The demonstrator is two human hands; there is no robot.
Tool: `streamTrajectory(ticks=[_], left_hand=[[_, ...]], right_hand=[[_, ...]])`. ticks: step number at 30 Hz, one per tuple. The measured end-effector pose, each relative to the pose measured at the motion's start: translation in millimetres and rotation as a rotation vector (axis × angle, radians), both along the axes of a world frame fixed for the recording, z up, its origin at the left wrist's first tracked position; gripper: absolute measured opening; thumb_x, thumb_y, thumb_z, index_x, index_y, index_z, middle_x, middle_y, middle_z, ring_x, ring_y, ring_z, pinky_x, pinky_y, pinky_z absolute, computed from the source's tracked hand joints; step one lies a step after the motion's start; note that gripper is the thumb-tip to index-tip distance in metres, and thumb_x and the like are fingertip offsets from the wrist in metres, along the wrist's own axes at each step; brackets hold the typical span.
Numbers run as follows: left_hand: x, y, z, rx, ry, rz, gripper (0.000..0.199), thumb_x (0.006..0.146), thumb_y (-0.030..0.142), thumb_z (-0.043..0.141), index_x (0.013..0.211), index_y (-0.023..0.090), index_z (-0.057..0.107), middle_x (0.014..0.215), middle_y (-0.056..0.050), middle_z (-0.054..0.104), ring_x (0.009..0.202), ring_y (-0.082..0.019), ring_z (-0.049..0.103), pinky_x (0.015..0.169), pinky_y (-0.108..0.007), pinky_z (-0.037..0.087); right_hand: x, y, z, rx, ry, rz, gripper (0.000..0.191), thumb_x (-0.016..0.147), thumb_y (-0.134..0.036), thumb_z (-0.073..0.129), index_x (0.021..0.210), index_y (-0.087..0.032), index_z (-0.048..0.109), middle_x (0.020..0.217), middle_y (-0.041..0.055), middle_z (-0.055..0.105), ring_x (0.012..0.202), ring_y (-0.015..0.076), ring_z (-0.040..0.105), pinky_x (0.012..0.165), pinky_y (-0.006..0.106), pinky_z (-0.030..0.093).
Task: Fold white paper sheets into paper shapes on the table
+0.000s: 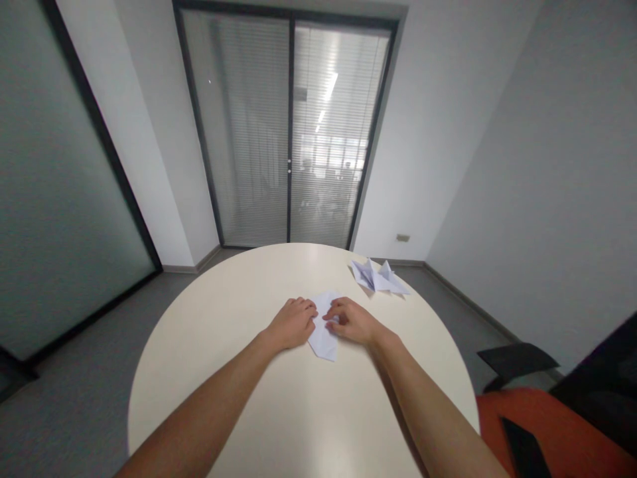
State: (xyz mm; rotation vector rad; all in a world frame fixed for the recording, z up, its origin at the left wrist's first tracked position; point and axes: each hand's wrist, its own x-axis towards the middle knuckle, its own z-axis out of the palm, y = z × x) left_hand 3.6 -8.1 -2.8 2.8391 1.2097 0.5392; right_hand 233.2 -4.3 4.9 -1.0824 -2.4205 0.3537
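One sheet of paper [324, 344] lies near the middle of the round table [213, 325], partly folded, its longer side running from near to far. The left hand [295, 322] rests on its left edge, fingers close together and bent over it. The right hand [349, 320] is at its right edge, fingers curled, with a narrow gap between thumb and forefinger; whether either hand pinches the paper, I cannot tell. At the table's far right stand folded shapes [371, 276] of white paper, peaked and touching or overlapping, well apart from the sheet. A red chair [562, 425] stands to the right, near the table.
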Motion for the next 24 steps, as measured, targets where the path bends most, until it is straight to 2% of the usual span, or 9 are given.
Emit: streamTrajectory(ticks=[3, 5, 9, 14, 16, 18, 20, 24], left_hand=[[0.8, -1.8, 0.3, 0.022, 0.022, 0.008, 0.027, 0.094, 0.026, 0.047, 0.11, 0.02, 0.069, 0.12, -0.008, 0.065, 0.111, -0.026, 0.056, 0.096, -0.042, 0.044], [-0.3, -1.8, -0.6, 0.023, 0.03, 0.01, 0.03, 0.095, 0.031, 0.048, 0.115, 0.022, 0.068, 0.123, -0.009, 0.063, 0.113, -0.027, 0.055, 0.098, -0.044, 0.044], [-4.7, 0.6, -3.1, 0.006, 0.031, 0.007, 0.036, 0.091, 0.029, 0.054, 0.124, 0.022, 0.065, 0.13, -0.011, 0.058, 0.12, -0.028, 0.051, 0.103, -0.045, 0.041], [-9.2, 3.6, -5.6, 0.004, 0.019, -0.032, 0.043, 0.088, 0.018, 0.052, 0.129, 0.024, 0.063, 0.128, -0.011, 0.058, 0.119, -0.027, 0.051, 0.104, -0.044, 0.041], [-10.1, 5.3, -6.9, 0.006, 0.021, -0.056, 0.045, 0.088, 0.015, 0.051, 0.131, 0.024, 0.061, 0.13, -0.01, 0.059, 0.12, -0.027, 0.051, 0.105, -0.044, 0.04], [-10.7, 7.5, -7.8, -0.003, 0.018, -0.086, 0.048, 0.087, 0.012, 0.05, 0.132, 0.025, 0.061, 0.133, -0.008, 0.06, 0.122, -0.026, 0.052, 0.107, -0.043, 0.039], [-10.8, 10.1, -8.0, -0.019, 0.004, -0.131, 0.048, 0.088, 0.009, 0.049, 0.13, 0.027, 0.063, 0.135, -0.005, 0.061, 0.123, -0.024, 0.053, 0.108, -0.042, 0.039], [-9.5, 14.3, -6.4, -0.022, -0.031, -0.154, 0.035, 0.093, 0.011, 0.049, 0.117, 0.027, 0.07, 0.126, -0.002, 0.068, 0.116, -0.021, 0.06, 0.102, -0.039, 0.042]], right_hand=[[-0.9, 0.3, -1.5, -0.026, -0.01, -0.007, 0.02, 0.081, -0.026, 0.068, 0.097, -0.023, 0.08, 0.095, 0.007, 0.072, 0.089, 0.0212, 0.066, 0.084, 0.032, 0.05], [-0.7, 0.7, -3.6, -0.027, -0.006, 0.0, 0.02, 0.082, -0.026, 0.067, 0.097, -0.022, 0.08, 0.101, 0.0075, 0.072, 0.089, 0.0204, 0.066, 0.083, 0.031, 0.051], [-0.3, 0.1, -3.3, 0.049, 0.017, 0.018, 0.02, 0.08, -0.027, 0.069, 0.097, -0.021, 0.078, 0.123, 0.0103, 0.069, 0.111, 0.0256, 0.063, 0.098, 0.038, 0.047], [-2.3, -2.6, 4.7, 0.108, -0.059, 0.013, 0.019, 0.076, -0.024, 0.071, 0.095, -0.024, 0.075, 0.098, 0.0045, 0.075, 0.122, 0.0291, 0.055, 0.111, 0.047, 0.036], [-2.8, -3.3, 5.4, 0.086, -0.058, -0.003, 0.021, 0.077, -0.024, 0.069, 0.097, -0.023, 0.074, 0.097, 0.005, 0.074, 0.114, 0.0276, 0.06, 0.106, 0.044, 0.041], [-2.5, -3.6, 3.9, 0.047, -0.048, -0.029, 0.026, 0.078, -0.024, 0.068, 0.104, -0.021, 0.073, 0.1, 0.0065, 0.073, 0.1, 0.0246, 0.065, 0.094, 0.039, 0.049], [-1.8, -3.8, 1.3, 0.035, -0.045, -0.03, 0.034, 0.079, -0.025, 0.067, 0.113, -0.019, 0.071, 0.106, 0.0084, 0.072, 0.096, 0.0236, 0.066, 0.09, 0.037, 0.051], [-1.0, -3.4, -2.7, 0.071, -0.054, 0.016, 0.043, 0.082, -0.032, 0.067, 0.122, -0.017, 0.069, 0.126, 0.0143, 0.066, 0.12, 0.0286, 0.058, 0.105, 0.042, 0.044]])
